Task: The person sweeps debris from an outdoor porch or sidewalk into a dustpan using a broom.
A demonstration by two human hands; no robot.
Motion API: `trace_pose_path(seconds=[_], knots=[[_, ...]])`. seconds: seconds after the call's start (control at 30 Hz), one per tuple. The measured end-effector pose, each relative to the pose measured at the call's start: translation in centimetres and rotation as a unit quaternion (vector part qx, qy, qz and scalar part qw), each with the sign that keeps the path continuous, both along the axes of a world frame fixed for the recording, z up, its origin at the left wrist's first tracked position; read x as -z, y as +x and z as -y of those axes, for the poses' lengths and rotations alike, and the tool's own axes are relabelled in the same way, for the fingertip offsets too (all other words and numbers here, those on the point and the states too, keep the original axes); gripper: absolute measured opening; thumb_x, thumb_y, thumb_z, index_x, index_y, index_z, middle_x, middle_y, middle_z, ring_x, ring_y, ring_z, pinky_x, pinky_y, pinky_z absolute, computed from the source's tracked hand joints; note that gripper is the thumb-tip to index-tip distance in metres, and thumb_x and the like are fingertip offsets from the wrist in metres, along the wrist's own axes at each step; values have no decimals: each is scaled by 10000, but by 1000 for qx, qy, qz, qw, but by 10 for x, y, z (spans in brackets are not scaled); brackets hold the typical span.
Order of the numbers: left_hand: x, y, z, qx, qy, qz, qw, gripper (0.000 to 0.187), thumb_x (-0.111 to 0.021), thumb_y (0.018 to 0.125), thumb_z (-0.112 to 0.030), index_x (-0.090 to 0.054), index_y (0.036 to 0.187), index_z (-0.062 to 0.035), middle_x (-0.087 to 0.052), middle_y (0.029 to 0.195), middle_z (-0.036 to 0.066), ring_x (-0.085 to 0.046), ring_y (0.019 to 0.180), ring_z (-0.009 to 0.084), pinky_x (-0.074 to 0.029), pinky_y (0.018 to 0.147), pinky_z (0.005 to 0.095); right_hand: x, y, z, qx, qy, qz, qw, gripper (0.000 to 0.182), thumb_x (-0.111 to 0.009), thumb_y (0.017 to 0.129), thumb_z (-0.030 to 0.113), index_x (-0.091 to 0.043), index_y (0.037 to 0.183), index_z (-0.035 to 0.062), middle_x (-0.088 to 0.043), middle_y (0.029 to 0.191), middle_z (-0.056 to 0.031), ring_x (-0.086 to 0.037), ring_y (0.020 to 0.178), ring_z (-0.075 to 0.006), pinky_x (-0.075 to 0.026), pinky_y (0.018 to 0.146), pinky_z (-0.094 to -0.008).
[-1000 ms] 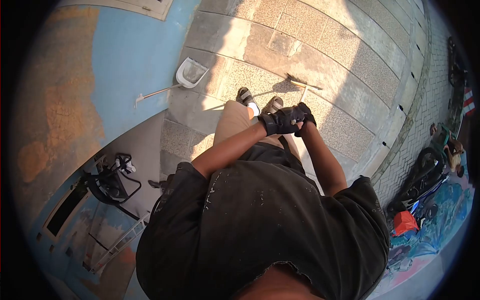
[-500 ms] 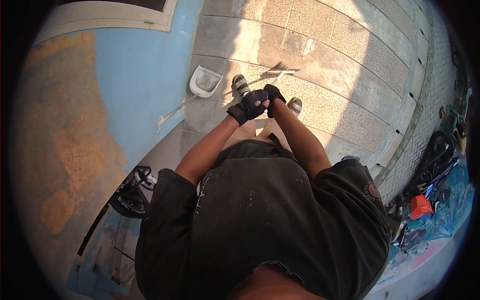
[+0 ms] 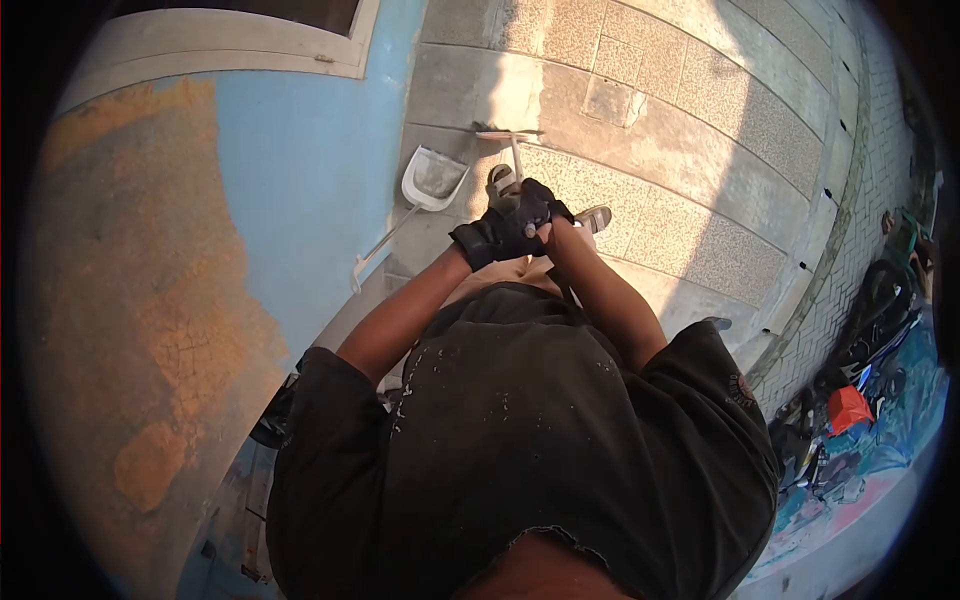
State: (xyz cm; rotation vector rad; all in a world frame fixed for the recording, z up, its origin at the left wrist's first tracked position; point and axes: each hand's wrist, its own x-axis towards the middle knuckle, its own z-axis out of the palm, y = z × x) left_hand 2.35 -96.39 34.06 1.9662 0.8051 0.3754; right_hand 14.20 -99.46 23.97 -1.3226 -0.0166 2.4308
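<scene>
Both my hands wear black fingerless gloves and are wrapped round the handle of a broom. My left hand is nearer my body, close to the handle's upper end. Just beyond it my right hand grips the same handle. The broom's wide head rests on the pavement past my feet, at the edge of the sunlit patch, its dark bristles partly in view. A white long-handled dustpan lies left of the broom head, apart from it, against the foot of the wall. My fingers are partly hidden by each other.
On the left rises a blue wall with a bare orange-brown patch. My sandalled feet stand on the tiled pavement. To the right, past a kerb, are a parked motorbike and a red object.
The broom head has swept left, from right of my feet to near the dustpan. Both hands stay on the handle. The view has shifted slightly, moving the wall and dustpan rightward.
</scene>
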Motion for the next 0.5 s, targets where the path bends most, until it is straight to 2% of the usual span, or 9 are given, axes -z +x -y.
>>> trace_pose_path(seconds=[0.1, 0.13, 0.2, 0.27, 0.3, 0.33, 0.4, 0.47, 0.5], knots=[[-31, 58, 24, 14, 23, 113, 993, 196, -646, 752, -258, -591, 719, -73, -583, 662, 105, -588, 651, 313, -468, 606, 416, 22, 74, 53, 255, -148, 3, 955, 278, -451, 936, 328, -466, 724, 150, -487, 592, -10, -473, 505, -167, -420, 481, -325], [4, 74, 39, 51, 8, 155, 987, 211, -658, 753, -278, -594, 726, -79, -578, 653, 100, -592, 653, 301, -470, 617, 405, 9, 89, 50, 293, -152, 10, 944, 282, -474, 930, 291, -418, 686, 160, -460, 563, 11, -442, 463, -133, -374, 420, -289], [39, 96, 46, 141, -86, 174, 971, 230, -669, 754, -293, -595, 741, -75, -582, 677, 106, -598, 680, 295, -476, 633, 397, 32, 119, 73, 228, -140, 117, 956, 289, -414, 966, 312, -462, 733, 149, -514, 625, 3, -545, 585, -166, -469, 577, -274], [31, 114, 42, 26, 5, 152, 988, 222, -691, 739, -267, -595, 748, -68, -594, 732, 113, -603, 714, 297, -485, 652, 389, 20, 129, 77, 481, -82, 0, 873, 223, -461, 922, 202, -454, 706, 146, -469, 577, 35, -462, 478, -87, -393, 429, -227], [36, 119, 38, 57, -83, 166, 981, 223, -704, 741, -239, -594, 792, -52, -602, 786, 131, -606, 745, 308, -496, 675, 396, 17, 135, 75, 518, -77, -32, 851, 237, -443, 927, 249, -482, 719, 143, -462, 565, 39, -453, 462, -82, -376, 410, -216], [32, 124, 30, 61, -56, 186, 979, 217, -705, 759, -217, -593, 840, -49, -608, 792, 129, -608, 744, 319, -497, 679, 401, 34, 151, 78, 488, 1, -178, 855, 292, -414, 927, 335, -495, 726, 139, -462, 563, 35, -461, 470, -86, -377, 413, -211], [50, 131, 35, -20, -23, 171, 985, 172, -659, 810, -208, -580, 837, -57, -604, 764, 136, -602, 722, 331, -482, 655, 416, 40, 155, 56, 459, -69, -138, 875, 336, -392, 919, 396, -486, 730, 135, -460, 565, 22, -470, 485, -120, -387, 433, -217], [65, 114, 23, 24, -32, 139, 990, 171, -567, 868, -190, -528, 768, -57, -558, 686, 149, -567, 648, 351, -449, 607, 437, 30, 137, 23, 351, -157, 138, 913, 352, -361, 939, 396, -479, 751, 123, -457, 570, 1, -452, 490, -172, -391, 447, -291], [81, 106, 18, 27, -45, 119, 992, 170, -563, 868, -185, -524, 762, -59, -550, 684, 145, -556, 647, 352, -445, 606, 437, 64, 132, 14, 329, -163, 140, 920, 356, -352, 945, 394, -467, 743, 124, -457, 574, -1, -449, 492, -170, -390, 450, -305]])
